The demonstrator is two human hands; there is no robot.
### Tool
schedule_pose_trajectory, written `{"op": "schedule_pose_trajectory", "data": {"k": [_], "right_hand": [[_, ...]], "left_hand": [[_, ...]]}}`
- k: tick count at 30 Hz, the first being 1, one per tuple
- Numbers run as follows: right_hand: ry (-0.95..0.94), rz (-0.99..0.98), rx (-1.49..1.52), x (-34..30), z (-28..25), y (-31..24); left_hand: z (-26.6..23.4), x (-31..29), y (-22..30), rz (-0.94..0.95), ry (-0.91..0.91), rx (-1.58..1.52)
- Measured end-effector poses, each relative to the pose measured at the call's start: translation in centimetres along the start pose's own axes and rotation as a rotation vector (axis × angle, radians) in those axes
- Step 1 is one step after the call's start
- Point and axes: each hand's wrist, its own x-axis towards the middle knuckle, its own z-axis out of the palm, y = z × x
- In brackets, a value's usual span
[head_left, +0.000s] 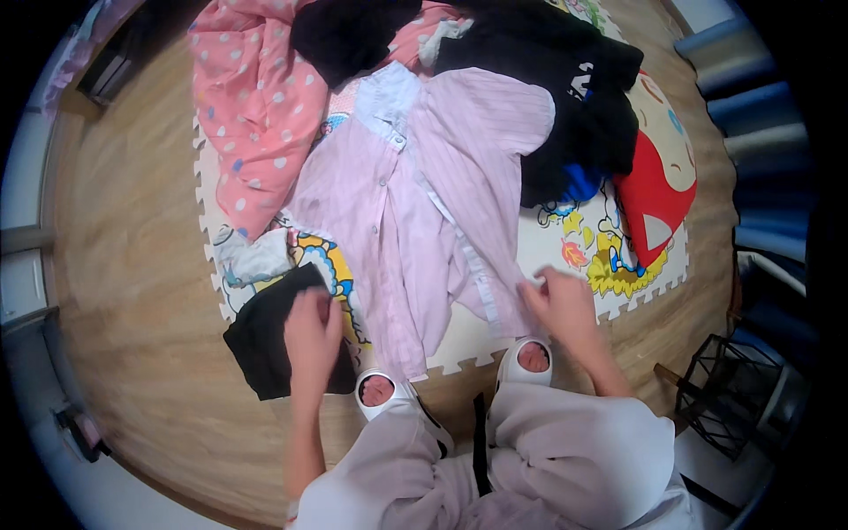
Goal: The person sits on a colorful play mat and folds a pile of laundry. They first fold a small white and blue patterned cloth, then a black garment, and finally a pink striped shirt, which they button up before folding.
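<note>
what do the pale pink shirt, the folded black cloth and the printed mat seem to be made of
Pale pink shirt: probably thin woven cotton or a blend, matte, given its fine stripes and soft creases.
Folded black cloth: matte fabric, lying in soft folds; fibre unclear.
Printed mat: likely foam with a smooth printed surface, judging by its jigsaw-toothed edges.

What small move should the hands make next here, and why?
Probably pinch the lilac shirt near its lower right corner with the right hand: the shirt lies spread, front open, and that hand is right beside that corner.
</note>
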Motion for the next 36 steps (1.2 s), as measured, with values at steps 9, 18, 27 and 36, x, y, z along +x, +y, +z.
{"op": "schedule_pose_trajectory", "data": {"k": [9,18,27,36], "right_hand": [[0.166,-0.673,0.006,21.7,4.3,-11.7],[0.145,-0.551,0.296,24.9,5.6,-8.6],[0.178,-0.288,-0.040,25.2,5.6,-11.3],[-0.117,-0.225,0.536,27.9,4.9,-9.3]], "left_hand": [[6.4,21.4,8.4,0.514,0.137,-0.287],[9.9,22.7,6.3,0.400,0.204,-0.347],[10.9,22.4,5.9,0.440,0.280,-0.418],[11.2,22.7,5.6,0.469,0.315,-0.466]]}}
